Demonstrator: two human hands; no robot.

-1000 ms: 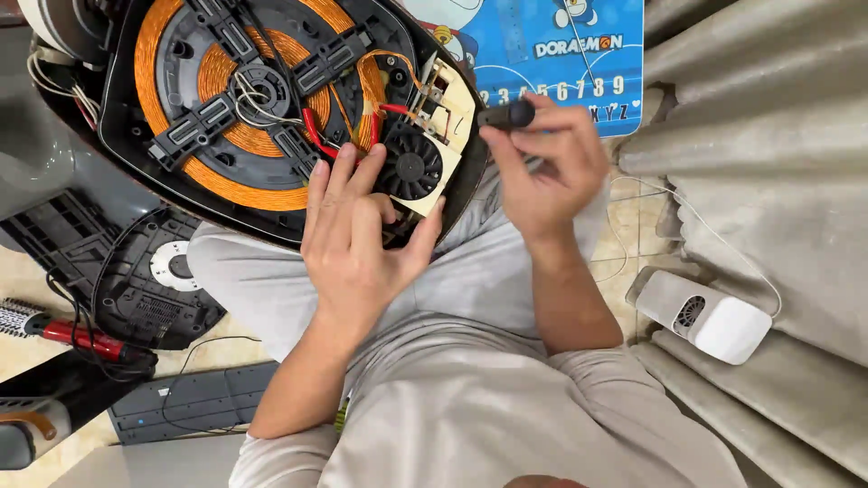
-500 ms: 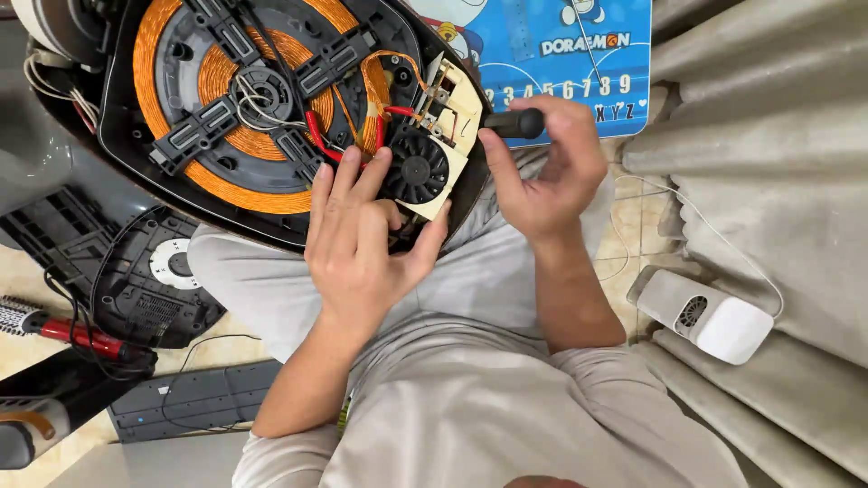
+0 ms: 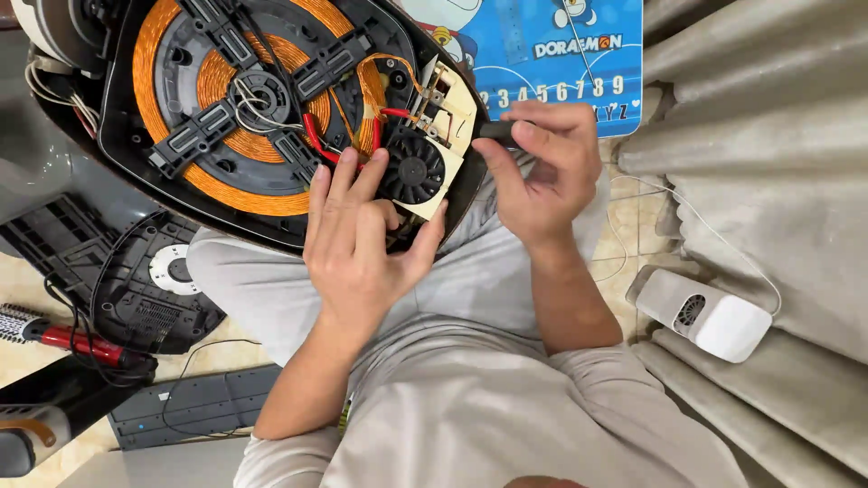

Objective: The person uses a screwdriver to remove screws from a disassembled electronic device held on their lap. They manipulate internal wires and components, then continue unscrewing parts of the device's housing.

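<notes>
An opened induction cooker (image 3: 145,181) rests on my lap, its copper coil (image 3: 226,86) and wires exposed. My left hand (image 3: 362,239) presses on the lower edge of the cooker beside the small black fan (image 3: 413,167), fingers spread over the red wires (image 3: 316,145). Above the fan sits a tan circuit board (image 3: 452,104). My right hand (image 3: 542,167) is closed around a black tool handle (image 3: 495,129), whose tip points at the board's right edge.
A black bottom cover (image 3: 136,289) lies on the tiled floor at left, with a red-handled brush (image 3: 54,336) and a grey power strip (image 3: 199,407) nearby. A small white device (image 3: 705,312) with a cable sits at right by beige fabric. A blue cartoon mat (image 3: 551,45) lies beyond.
My right hand with the black tool has dropped slightly and moved closer to the circuit board. My left hand has stayed beside the fan with little movement.
</notes>
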